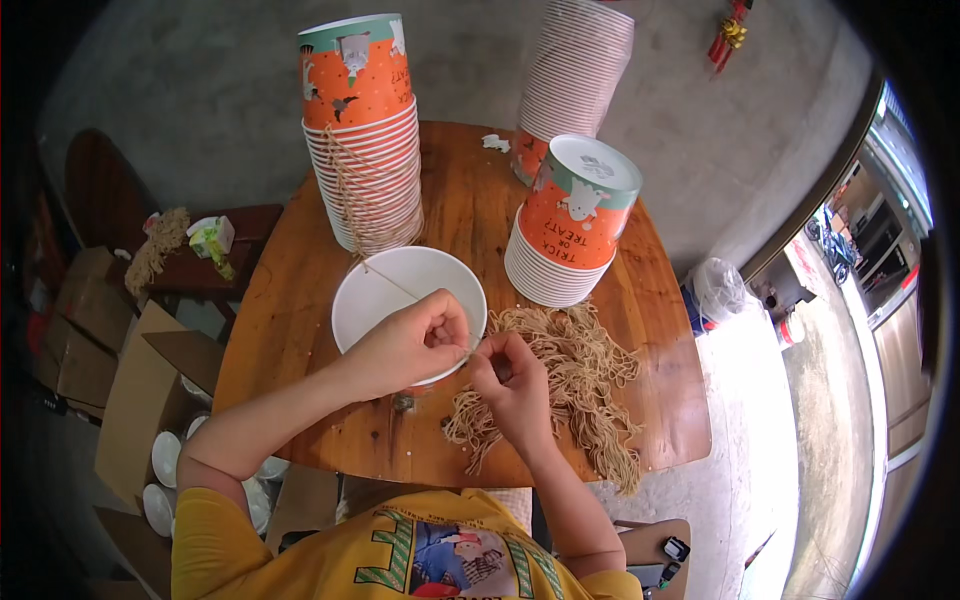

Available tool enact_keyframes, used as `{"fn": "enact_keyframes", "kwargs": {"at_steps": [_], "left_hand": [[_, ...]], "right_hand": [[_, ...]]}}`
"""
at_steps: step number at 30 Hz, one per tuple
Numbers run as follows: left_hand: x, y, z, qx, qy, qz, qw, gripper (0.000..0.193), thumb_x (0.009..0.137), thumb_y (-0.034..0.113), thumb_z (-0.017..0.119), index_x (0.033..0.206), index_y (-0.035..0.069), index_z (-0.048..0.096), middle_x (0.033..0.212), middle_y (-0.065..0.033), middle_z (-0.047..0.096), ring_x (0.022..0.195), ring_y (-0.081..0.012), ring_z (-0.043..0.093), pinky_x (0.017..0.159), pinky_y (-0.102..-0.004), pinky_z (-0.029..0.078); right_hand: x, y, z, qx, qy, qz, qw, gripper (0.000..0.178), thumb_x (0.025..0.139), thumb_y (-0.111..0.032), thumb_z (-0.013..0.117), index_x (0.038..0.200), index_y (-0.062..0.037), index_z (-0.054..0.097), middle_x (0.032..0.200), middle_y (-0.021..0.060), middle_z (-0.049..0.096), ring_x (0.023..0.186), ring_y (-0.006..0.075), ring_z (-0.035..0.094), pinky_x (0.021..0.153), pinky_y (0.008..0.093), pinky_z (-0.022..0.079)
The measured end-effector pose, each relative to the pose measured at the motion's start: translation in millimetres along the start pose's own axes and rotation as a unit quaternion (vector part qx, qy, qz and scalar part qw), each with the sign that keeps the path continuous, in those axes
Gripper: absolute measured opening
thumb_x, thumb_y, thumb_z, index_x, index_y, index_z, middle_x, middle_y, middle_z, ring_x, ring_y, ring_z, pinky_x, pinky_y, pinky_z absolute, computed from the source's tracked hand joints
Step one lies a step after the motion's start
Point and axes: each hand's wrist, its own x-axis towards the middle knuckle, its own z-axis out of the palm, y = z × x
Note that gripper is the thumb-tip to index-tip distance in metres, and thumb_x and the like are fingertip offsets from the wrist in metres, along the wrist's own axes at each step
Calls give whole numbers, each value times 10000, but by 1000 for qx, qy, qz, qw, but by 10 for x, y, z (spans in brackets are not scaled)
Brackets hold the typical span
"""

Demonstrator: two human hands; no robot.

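A paper bucket point(375, 305), white inside, stands mouth up on the wooden table in front of me. Over its right front rim, my left hand point(425, 335) is closed in a pinch on a thin beige cord point(392, 283) that crosses the bucket's mouth from the far left. Just beyond the rim, my right hand point(512, 385) pinches with thumb and forefinger at the same spot, fingertips nearly meeting the left ones. Its fingers appear to grip the cord's end, too small to see clearly. Beside and beneath that hand lies a tangled pile of beige cords point(590, 375).
A tall stack of orange buckets point(360, 185) with cords down its side rises at the far left. An upside-down stack point(575, 225) and a taller one point(575, 75) stand far right. Left of the table are an open carton point(135, 400) and a stool point(262, 225) holding cords.
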Motion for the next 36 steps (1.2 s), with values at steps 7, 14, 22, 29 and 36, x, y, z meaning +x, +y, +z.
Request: {"fn": "enact_keyframes", "kwargs": {"at_steps": [7,14,22,29,36], "left_hand": [[32,-4,43,-70,12,-33,997,154,892,19,607,979,46,483,877,11,545,791,-54,524,725,-222,460],[35,-25,43,-72,8,-47,996,182,906,31,610,1011,42,462,894,-4,554,813,-63,542,731,-230,466],[2,9,115,-36,32,-38,998,197,905,25,605,1019,38,445,896,-20,566,826,-86,565,752,-249,482],[7,-4,126,13,27,-3,1000,169,919,26,579,1021,40,446,887,-24,554,823,-95,563,755,-254,484],[-3,-10,86,-40,23,-19,999,152,921,30,581,1008,36,456,887,-4,533,812,-74,537,728,-241,475]], "right_hand": [[-39,-91,-61,-176,67,-176,966,157,845,-69,686,938,-51,561,884,70,605,655,207,632,566,312,515],[5,-113,-74,-330,83,-301,891,184,798,-46,702,942,-73,591,856,49,591,665,218,639,537,340,524],[72,-129,-91,-392,67,-330,856,164,801,-95,697,897,-49,572,814,56,571,641,200,595,552,319,503],[153,-238,-222,158,-116,167,966,121,879,-151,610,921,-48,562,735,-35,541,650,34,505,542,220,417],[40,-196,-171,182,-74,101,975,109,908,-166,580,924,-60,568,753,-35,538,644,49,524,584,201,437]]}}
